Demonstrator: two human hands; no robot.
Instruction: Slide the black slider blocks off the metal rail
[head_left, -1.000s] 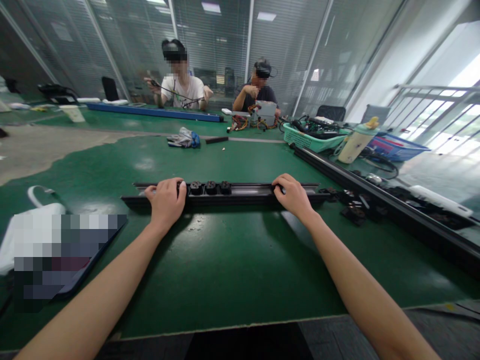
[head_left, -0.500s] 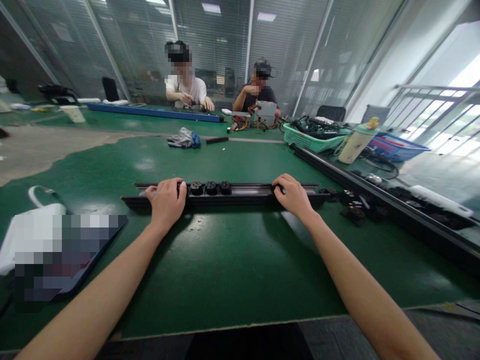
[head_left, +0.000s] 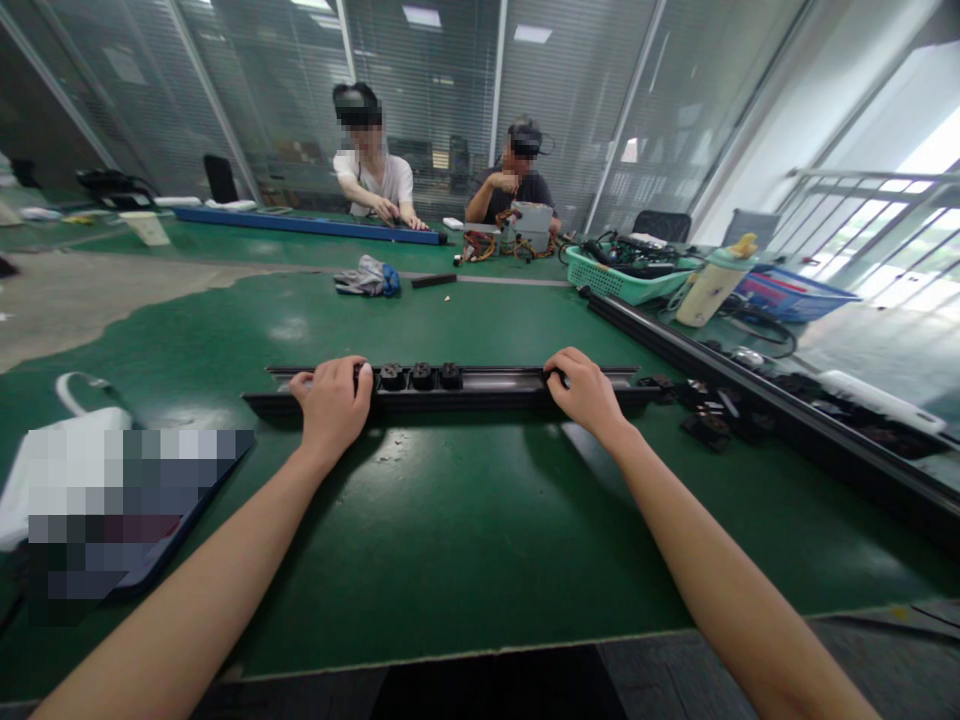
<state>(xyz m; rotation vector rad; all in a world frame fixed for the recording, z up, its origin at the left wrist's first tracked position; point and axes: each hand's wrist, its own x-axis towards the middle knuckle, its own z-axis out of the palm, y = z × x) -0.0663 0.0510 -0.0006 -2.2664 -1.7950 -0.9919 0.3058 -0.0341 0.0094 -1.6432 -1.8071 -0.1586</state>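
Note:
A long black channel (head_left: 495,403), open at the top with a shiny metal inside, lies crosswise on the green table. Three black socket modules (head_left: 421,376) sit side by side in it, left of the middle. My left hand (head_left: 335,400) is closed around the channel's left part, beside the modules, its thumb against a dark piece partly covered by the fingers. Over the right part curls my right hand (head_left: 583,388), gripping the channel; a small dark part under its fingertips is too hidden to name.
Loose black parts (head_left: 709,415) and a long black rail (head_left: 720,375) lie at right. Behind them stand a green basket (head_left: 630,280) and a bottle (head_left: 709,285). Gloves (head_left: 367,277) lie ahead; a tablet-like object (head_left: 187,500) is at left. Two people (head_left: 375,180) sit opposite.
Both my hands and the channel stay where they were. Across the table, the left person's hands have moved right and down along the blue bar.

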